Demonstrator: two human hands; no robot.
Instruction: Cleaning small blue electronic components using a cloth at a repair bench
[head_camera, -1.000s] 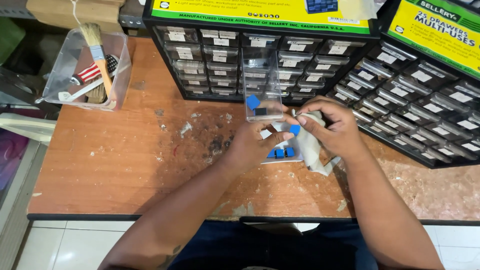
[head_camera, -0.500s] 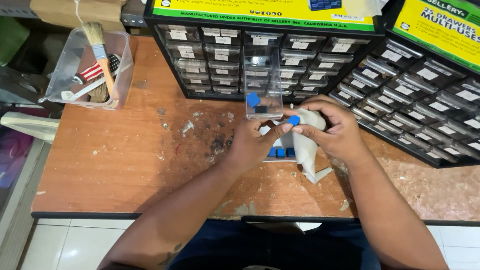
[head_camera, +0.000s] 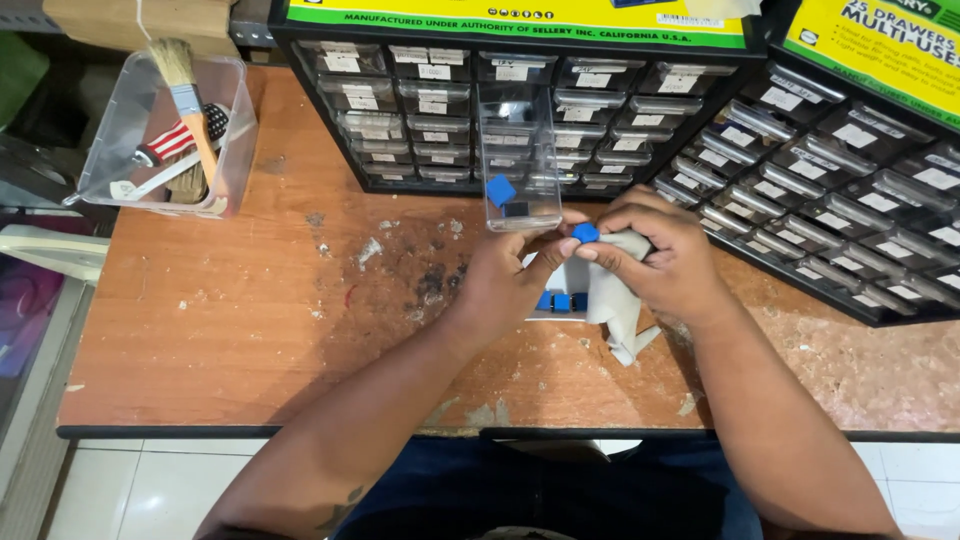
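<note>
I see my left hand (head_camera: 505, 280) and right hand (head_camera: 655, 262) pinching one small blue cube (head_camera: 585, 233), its long axis seemingly level; fingers curl closed.

My left hand (head_camera: 505, 275) covers part of the small tray (head_camera: 560, 300), so I see only a few blue blocks (head_camera: 562, 301) in it. My right hand (head_camera: 655, 262) hides most of the white cloth (head_camera: 615, 305). The blue block (head_camera: 585, 233) at my fingertips shows only its top. The labels on the drawers (head_camera: 430, 72) are too small to tell. The top edge cuts off both cabinets (head_camera: 330, 160), and the right edge cuts the second one. The brush (head_camera: 188, 100) covers the things under it in the clear box (head_camera: 235, 130). The table edge (head_camera: 300, 432) hides my lap.
</note>
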